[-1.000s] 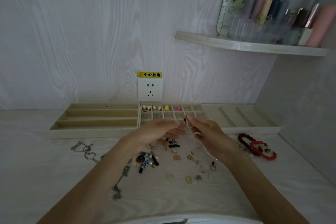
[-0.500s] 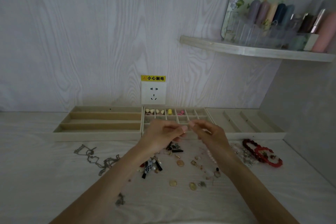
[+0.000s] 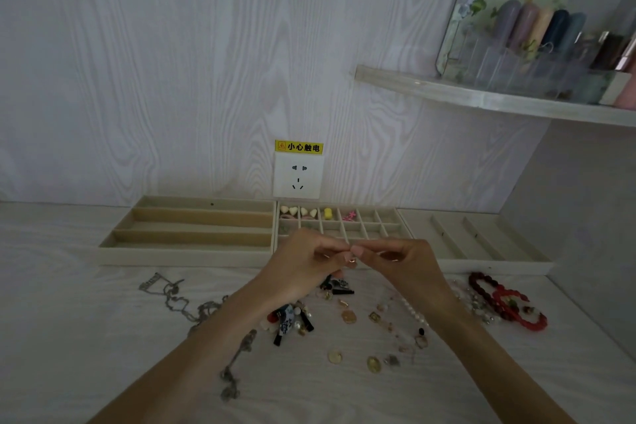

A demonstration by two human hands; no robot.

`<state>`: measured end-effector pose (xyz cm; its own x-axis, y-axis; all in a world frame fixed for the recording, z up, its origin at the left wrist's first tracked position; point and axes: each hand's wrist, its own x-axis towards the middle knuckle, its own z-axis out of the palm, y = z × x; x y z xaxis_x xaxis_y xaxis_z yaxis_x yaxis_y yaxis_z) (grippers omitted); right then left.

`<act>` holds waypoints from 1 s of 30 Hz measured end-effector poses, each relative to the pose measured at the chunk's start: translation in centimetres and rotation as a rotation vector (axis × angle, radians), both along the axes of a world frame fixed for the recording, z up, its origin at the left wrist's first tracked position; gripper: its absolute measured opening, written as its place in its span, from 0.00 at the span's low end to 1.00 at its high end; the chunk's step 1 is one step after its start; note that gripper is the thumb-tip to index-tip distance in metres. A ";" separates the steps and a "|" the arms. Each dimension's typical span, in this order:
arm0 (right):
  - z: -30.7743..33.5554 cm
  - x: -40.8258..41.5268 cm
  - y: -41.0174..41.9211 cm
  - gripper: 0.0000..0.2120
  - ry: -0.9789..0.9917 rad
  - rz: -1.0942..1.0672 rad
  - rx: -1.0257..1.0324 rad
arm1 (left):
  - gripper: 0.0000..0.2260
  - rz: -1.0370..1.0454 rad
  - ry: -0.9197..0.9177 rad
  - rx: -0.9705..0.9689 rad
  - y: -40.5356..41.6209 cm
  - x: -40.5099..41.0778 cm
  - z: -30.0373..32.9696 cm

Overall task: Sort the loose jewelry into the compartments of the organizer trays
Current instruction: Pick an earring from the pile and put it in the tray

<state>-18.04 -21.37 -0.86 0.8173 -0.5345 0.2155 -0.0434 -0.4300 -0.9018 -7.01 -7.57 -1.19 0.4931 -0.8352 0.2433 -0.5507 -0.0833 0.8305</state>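
Note:
My left hand (image 3: 306, 263) and my right hand (image 3: 402, 260) meet fingertip to fingertip in front of the small-grid tray (image 3: 385, 229). Together they pinch a tiny gold piece (image 3: 351, 260); its shape is too small to tell. The grid tray's back row holds cream hearts (image 3: 292, 210), a yellow bead (image 3: 328, 213) and a pink piece (image 3: 348, 216). Loose charms and gold pendants (image 3: 348, 317) lie on the table below my hands. Silver chains (image 3: 179, 299) lie at the left, red bead bracelets (image 3: 506, 303) at the right.
A long-slot tray (image 3: 192, 227) stands left of the grid tray, and another slotted tray (image 3: 481, 241) right of it. A wall socket (image 3: 298, 175) sits behind them. A shelf (image 3: 481, 100) with bottles hangs at the upper right.
My hands closed together from slightly apart and now both pinch the small piece. The view tilted a little upward.

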 end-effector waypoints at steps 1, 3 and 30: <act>0.0 0.0 0.0 0.08 -0.001 -0.008 -0.032 | 0.10 -0.010 0.000 -0.001 0.0 0.2 -0.1; 0.0 0.1 0.1 0.07 -0.015 -0.016 -0.071 | 0.10 -0.026 0.010 -0.003 0.0 0.5 -0.3; 4.7 7.9 0.6 0.06 0.190 0.100 -0.366 | 0.10 0.667 -0.292 0.022 4.8 7.5 -1.3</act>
<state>-10.18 -20.74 3.87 0.9046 -0.3670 0.2169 -0.1363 -0.7312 -0.6684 0.48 -2.73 -2.54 0.8166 -0.3855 0.4297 -0.5760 -0.4938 0.6515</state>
